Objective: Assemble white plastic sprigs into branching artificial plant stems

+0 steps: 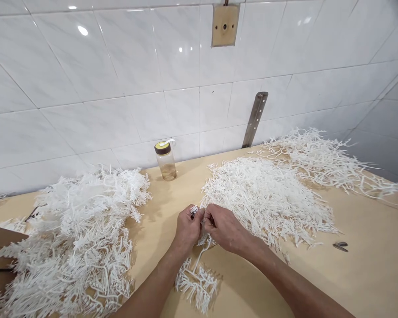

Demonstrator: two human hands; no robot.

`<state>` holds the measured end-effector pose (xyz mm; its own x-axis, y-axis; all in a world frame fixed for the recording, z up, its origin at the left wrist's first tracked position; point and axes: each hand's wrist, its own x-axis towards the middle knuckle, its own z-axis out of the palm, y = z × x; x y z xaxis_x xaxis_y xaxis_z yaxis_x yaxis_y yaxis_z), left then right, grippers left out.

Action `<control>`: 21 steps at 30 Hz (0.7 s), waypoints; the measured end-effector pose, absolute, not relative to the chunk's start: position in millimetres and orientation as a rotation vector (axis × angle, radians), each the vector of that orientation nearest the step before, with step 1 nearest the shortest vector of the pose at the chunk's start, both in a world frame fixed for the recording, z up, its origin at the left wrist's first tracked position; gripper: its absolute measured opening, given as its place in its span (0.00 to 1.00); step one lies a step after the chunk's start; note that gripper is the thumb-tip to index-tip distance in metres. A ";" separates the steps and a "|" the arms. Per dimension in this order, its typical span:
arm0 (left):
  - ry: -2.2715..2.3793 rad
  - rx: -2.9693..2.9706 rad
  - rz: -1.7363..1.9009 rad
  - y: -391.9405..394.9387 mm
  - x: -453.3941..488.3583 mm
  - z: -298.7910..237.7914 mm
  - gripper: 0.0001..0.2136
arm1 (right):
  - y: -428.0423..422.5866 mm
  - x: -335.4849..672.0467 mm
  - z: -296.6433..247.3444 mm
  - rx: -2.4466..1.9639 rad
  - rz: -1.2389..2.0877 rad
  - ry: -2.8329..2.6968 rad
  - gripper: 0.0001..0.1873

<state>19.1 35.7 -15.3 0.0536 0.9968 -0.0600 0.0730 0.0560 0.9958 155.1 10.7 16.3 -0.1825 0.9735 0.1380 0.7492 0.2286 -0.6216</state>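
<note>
Close together at the middle of the table, my two hands work at white branched plastic sprigs. My left hand [187, 227] is closed round a bunch of them, with white tips [194, 209] poking out above its fingers. A long forked white plastic sprig [202, 282] hangs below the hands, its spread twigs over the table. My right hand [223, 226] is closed in a pinch beside the left thumb, at a white sprig mostly hidden by the fingers. Just beyond my right hand lies a heap of short white pieces [262, 194].
A large pile of white branched sprigs [86, 221] covers the left. Longer white stems [328, 159] lie back right. A lidded bottle [167, 163] stands near the tiled wall, and a metal bracket [254, 119] leans there. Small dark snips [341, 246] lie right; a brown box [1, 251] is far left.
</note>
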 end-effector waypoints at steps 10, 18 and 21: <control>1.126 1.055 1.031 36.7 13.9 -4.9 0.20 | 11.4 168.3 40.4 -1.517 0.796 -1.667 0.07; 1.027 0.969 0.989 36.4 11.1 -2.0 0.21 | 34.2 217.4 32.4 -1.694 0.077 -1.458 0.09; 1.022 0.939 1.005 36.8 11.4 -2.7 0.20 | 28.4 203.5 34.3 -1.626 0.403 -1.580 0.13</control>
<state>11.4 36.8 -2.7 0.2006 0.9539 -0.2234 -0.2072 0.2642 0.9420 203.5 28.4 34.3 0.1637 0.9384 0.3042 0.6778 0.1171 -0.7259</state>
